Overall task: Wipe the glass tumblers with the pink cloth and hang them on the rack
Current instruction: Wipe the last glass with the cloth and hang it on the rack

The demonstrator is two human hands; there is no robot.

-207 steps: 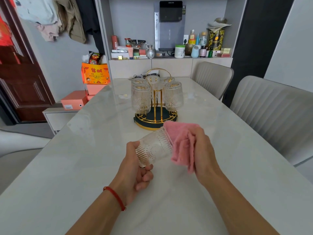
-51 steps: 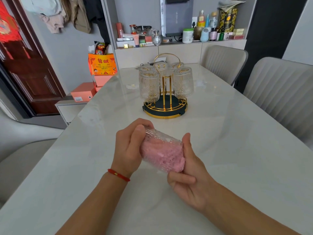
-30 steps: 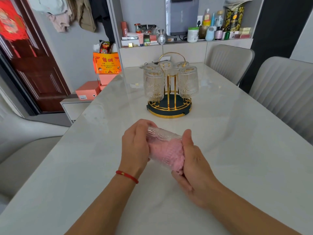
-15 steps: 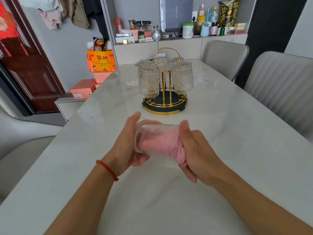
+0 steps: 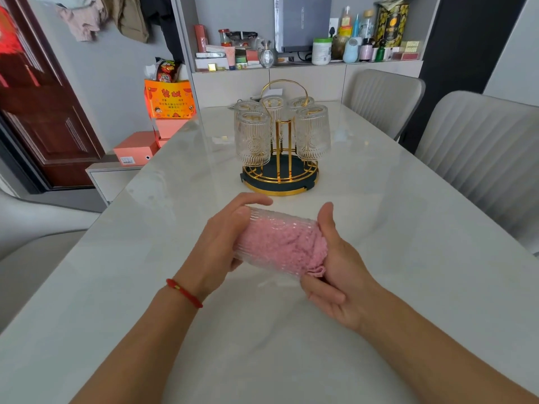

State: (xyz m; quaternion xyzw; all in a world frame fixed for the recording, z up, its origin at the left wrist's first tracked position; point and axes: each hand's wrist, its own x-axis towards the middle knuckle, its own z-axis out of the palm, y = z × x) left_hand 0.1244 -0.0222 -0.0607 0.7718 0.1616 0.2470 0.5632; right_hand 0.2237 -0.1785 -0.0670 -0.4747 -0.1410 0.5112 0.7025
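My left grip (image 5: 217,246) curls round the closed end of a ribbed glass tumbler (image 5: 277,243), fingers over its top and thumb hidden beneath. The tumbler lies on its side between my two hands, held just above the bench (image 5: 408,243), its mouth turned to my right. My right grip (image 5: 335,266) closes on the pink cloth (image 5: 287,243) at that mouth: the thumb stands up along the rim, the fingers fold under, and the cloth is stuffed inside so it fills the glass and shows pink through the wall, with a small fold poking out at the bottom of the rim. A red string bracelet (image 5: 184,293) sits on my left wrist.

Straight ahead, near my hands but apart from them, stands the gold rack (image 5: 280,176) on its round dark base, with five tumblers (image 5: 252,138) hanging mouth-down around its centre post and looped handle. The front of the rack, facing me, shows a gap between the two nearest glasses. The pale bench spreads wide to either side, its left edge running diagonally past an empty seat, its right edge lined by two grey chairs (image 5: 478,147).
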